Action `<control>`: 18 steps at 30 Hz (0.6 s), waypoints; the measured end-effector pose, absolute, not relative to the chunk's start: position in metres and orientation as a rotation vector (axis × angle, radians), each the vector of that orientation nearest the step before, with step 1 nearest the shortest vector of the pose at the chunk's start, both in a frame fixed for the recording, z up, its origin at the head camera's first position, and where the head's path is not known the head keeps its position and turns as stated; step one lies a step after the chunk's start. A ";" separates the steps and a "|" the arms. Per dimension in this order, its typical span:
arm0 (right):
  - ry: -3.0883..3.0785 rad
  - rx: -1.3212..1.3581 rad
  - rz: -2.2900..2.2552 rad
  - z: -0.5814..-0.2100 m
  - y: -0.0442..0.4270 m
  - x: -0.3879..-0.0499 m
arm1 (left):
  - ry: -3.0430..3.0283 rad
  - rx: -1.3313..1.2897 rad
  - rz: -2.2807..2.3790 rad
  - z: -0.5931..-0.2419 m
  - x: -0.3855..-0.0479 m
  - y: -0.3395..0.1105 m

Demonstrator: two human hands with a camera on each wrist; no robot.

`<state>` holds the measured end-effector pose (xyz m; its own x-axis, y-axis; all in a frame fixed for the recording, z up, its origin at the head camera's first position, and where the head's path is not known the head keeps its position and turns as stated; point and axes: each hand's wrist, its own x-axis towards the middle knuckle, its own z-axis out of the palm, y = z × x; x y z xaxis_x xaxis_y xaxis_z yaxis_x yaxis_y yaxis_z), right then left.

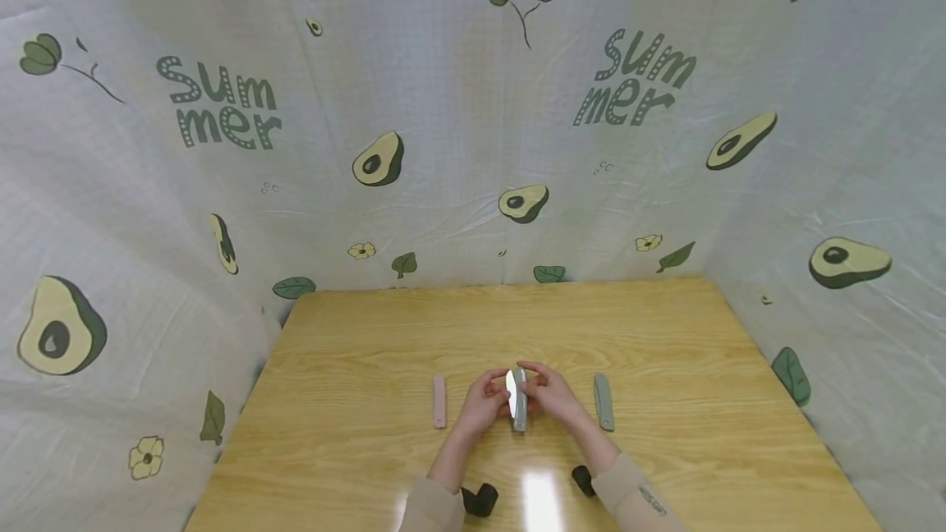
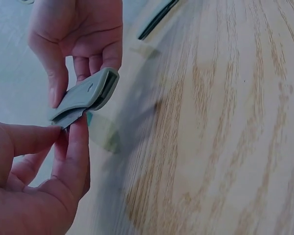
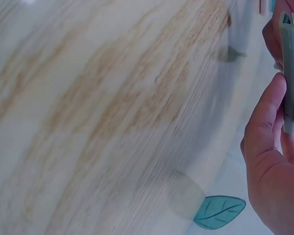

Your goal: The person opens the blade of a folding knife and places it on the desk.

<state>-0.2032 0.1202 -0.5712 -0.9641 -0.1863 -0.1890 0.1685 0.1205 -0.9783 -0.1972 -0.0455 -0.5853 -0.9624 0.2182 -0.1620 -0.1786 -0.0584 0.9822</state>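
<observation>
Both hands hold one folding knife (image 1: 521, 417) above the table. Its handle is grey-green, and a bright blade (image 1: 511, 391) shows along the handle's left side, partly out. My left hand (image 1: 482, 402) pinches the blade's edge between thumb and fingers, as the left wrist view shows. My right hand (image 1: 553, 395) grips the grey-green handle (image 3: 292, 73) from the other side, thumb against fingers. To the right lies a second grey-green folded piece (image 1: 603, 402) of similar shape. A slim pink folded piece (image 1: 439, 401) lies left of the left hand.
The wooden table (image 1: 355, 368) runs back to a pale cloth (image 1: 443, 89) printed with avocados, leaves and "summer". Cloth also hangs at both sides. Small black devices (image 1: 484, 501) show by the wrists. Light glares off the table's front.
</observation>
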 end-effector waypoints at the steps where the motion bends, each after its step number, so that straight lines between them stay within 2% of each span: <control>1: 2.136 -0.019 -1.927 -0.571 0.120 -0.203 | 1.953 0.048 2.106 -0.585 -0.197 -0.045; 9: 2.104 -0.049 -1.956 -0.570 0.122 -0.203 | 1.965 0.031 2.129 -0.591 -0.197 -0.043; 15: 2.102 -0.023 -1.977 -0.555 0.123 -0.197 | 1.940 0.043 2.183 -0.587 -0.195 -0.042; 18: 2.106 0.003 -2.003 -0.563 0.125 -0.200 | 1.948 0.114 2.250 -0.588 -0.194 -0.043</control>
